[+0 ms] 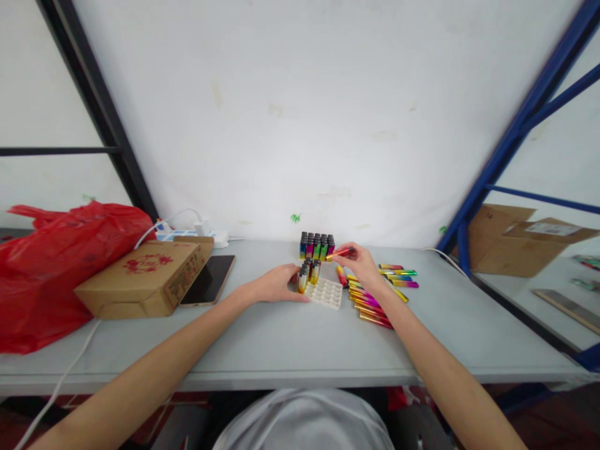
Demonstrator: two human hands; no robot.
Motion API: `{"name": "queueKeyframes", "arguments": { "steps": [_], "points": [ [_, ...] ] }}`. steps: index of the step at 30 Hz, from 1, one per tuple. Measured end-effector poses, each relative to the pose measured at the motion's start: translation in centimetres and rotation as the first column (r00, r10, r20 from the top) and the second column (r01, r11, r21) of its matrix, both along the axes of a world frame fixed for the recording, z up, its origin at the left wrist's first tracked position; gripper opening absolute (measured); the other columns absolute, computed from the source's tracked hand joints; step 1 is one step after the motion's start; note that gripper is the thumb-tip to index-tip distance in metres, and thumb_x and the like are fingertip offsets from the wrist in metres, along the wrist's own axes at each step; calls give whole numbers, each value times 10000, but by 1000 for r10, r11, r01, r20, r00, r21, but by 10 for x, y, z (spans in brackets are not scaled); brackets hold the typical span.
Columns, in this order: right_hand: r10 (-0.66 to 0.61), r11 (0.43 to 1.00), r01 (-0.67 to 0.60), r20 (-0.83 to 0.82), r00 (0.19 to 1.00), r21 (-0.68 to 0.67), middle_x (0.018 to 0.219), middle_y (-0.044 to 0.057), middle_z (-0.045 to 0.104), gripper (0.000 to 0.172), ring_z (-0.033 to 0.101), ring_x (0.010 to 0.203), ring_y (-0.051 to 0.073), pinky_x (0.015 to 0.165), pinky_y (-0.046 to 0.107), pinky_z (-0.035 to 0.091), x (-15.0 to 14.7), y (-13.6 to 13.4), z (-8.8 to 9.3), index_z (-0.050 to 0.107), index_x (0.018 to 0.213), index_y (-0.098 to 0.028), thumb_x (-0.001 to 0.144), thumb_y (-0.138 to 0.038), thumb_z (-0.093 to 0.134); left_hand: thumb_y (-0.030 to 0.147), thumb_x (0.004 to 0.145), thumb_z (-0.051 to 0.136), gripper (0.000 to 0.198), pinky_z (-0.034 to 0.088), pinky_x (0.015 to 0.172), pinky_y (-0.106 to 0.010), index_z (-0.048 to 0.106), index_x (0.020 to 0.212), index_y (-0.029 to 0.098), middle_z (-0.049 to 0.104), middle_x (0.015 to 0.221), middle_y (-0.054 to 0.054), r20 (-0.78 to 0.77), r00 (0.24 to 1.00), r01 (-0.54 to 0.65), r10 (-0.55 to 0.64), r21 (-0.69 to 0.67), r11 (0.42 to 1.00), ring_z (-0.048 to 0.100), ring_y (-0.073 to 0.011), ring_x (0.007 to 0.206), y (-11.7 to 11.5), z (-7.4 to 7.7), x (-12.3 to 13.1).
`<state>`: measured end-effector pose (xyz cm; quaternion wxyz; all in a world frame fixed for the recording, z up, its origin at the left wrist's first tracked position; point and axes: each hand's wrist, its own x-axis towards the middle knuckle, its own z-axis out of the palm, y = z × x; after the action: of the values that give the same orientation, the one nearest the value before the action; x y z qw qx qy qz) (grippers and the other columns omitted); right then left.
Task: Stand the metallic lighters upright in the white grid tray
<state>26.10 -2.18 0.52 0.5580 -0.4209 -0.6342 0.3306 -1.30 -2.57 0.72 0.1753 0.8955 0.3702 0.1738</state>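
Note:
My left hand [280, 284] is curled round the left end of a white tray [332, 292] with round sockets, its thumb along the near edge. Several lighters [304, 278] with black tops stand upright in the tray's left part. Between the fingertips of my right hand [362, 265] is a red and gold lighter [340, 254], held nearly level above the tray's far right side. Just below that hand, another red and yellow lighter [341, 275] lies on the table. A row of loose metallic lighters [368, 303] extends beneath my right wrist.
Behind the tray stands a block of upright lighters [317, 245]. More lighters [398, 275] lie to the right. On the left are a phone [209, 280], a cardboard box [140, 275], a red plastic bag [60, 269] and a power strip [220, 238]. Blue frame posts [510, 144] rise at right.

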Motion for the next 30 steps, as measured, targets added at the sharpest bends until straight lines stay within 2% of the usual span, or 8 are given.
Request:
{"name": "queueKeyframes", "arguments": {
  "steps": [4, 7, 11, 16, 20, 23, 30],
  "points": [
    [41, 996, -45, -51, 998, -78, 890, 60, 751, 491, 637, 760, 174, 716, 301, 518, -5, -5, 2, 743, 907, -166, 665, -567, 891, 700, 727, 780, 598, 508, 796, -360, 635, 987, 181, 697, 983, -79, -16, 1000, 5, -5, 7, 1000, 657, -279, 878, 1, -1, -1],
    [53, 991, -58, -42, 998, -119, 836, 44, 734, 520, 605, 678, 154, 624, 279, 496, -8, -8, 4, 736, 912, -167, 746, -656, 801, 705, 734, 772, 604, 508, 802, -357, 640, 1005, 181, 699, 992, -77, -13, 1000, 13, -13, 11, 1000, 661, -277, 885, 2, -2, -1],
    [95, 986, -85, 64, 993, -141, 721, 32, 691, 595, 608, 634, 166, 574, 275, 486, -8, -7, 0, 704, 819, -175, 846, -765, 625, 708, 735, 771, 612, 504, 788, -354, 636, 1011, 179, 700, 995, -78, -19, 1000, 12, -11, 11, 1000, 658, -275, 876, 3, -4, -1],
    [156, 976, -112, 240, 958, -188, 765, 60, 746, 599, 632, 621, 178, 527, 269, 463, -6, -5, -5, 699, 799, -180, 900, -754, 563, 706, 746, 764, 600, 494, 777, -348, 621, 1003, 183, 697, 1007, -74, -27, 1000, 16, -15, 13, 1000, 653, -267, 872, 2, -3, -1],
    [196, 975, -146, 345, 918, -168, 673, 31, 719, 590, 582, 560, 154, 539, 259, 434, -7, -9, -2, 660, 748, -191, 950, -725, 511, 713, 734, 766, 605, 485, 747, -345, 612, 986, 185, 694, 986, -69, -33, 999, -5, 6, 16, 1000, 646, -264, 852, 3, -4, -2],
    [166, 983, -122, 394, 904, -134, 603, 8, 651, 596, 554, 541, 146, 556, 259, 424, -11, -13, 1, 617, 718, -197, 987, -703, 454, 732, 730, 762, 621, 479, 732, -344, 601, 979, 186, 687, 976, -68, -45, 999, -10, 11, 18, 1000, 644, -266, 848, 3, -5, -2],
    [64, 996, -35, 361, 931, -86, 612, -47, 512, 519, 499, 528, 136, 542, 254, 390, -22, -18, 1, 479, 771, -233, 1002, -693, 408, 708, 736, 767, 601, 470, 707, -335, 604, 985, 186, 682, 953, -58, -38, 999, -4, 4, 10, 1000, 631, -251, 820, 2, -3, -1]
  ]
}}
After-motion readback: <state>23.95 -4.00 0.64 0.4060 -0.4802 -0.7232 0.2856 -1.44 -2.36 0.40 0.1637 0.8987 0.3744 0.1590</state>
